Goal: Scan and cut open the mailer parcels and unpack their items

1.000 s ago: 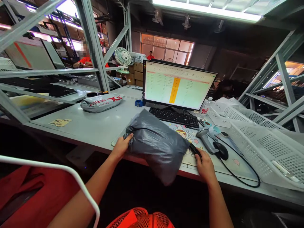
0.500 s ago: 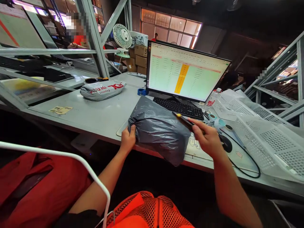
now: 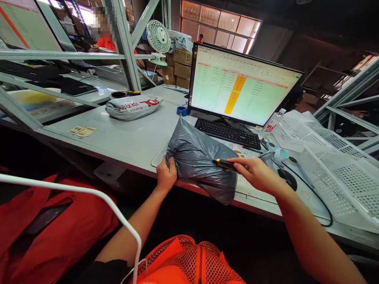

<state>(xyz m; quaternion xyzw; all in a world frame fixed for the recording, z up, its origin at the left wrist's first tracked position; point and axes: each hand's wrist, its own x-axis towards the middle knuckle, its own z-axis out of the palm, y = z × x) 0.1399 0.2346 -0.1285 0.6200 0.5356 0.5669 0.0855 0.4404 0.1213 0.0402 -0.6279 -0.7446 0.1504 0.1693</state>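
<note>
A dark grey plastic mailer bag [image 3: 201, 157] lies at the desk's front edge, one corner hanging over it. My left hand [image 3: 166, 173] is closed on the bag's left end, bunching the plastic between thumb and fingers. In my right hand [image 3: 251, 169] is a black and yellow utility knife [image 3: 226, 163]. Its tip rests against the middle of the bag's upper face, where the plastic creases around it. Whether the tip has gone through the plastic cannot be made out.
Behind the bag are a keyboard [image 3: 227, 134] and monitor [image 3: 242, 85]. White perforated baskets [image 3: 334, 173] and a mouse [image 3: 287, 179] lie to the right. A white printed parcel [image 3: 133, 107], blue tape roll [image 3: 182, 111] and paper labels [image 3: 82, 131] are left. A co-worker [image 3: 105, 41] is beyond the frame.
My right hand has brought the knife down and left, from above the bag's right side onto its middle. The plastic is now pulled into creases there. My left hand keeps its hold.
</note>
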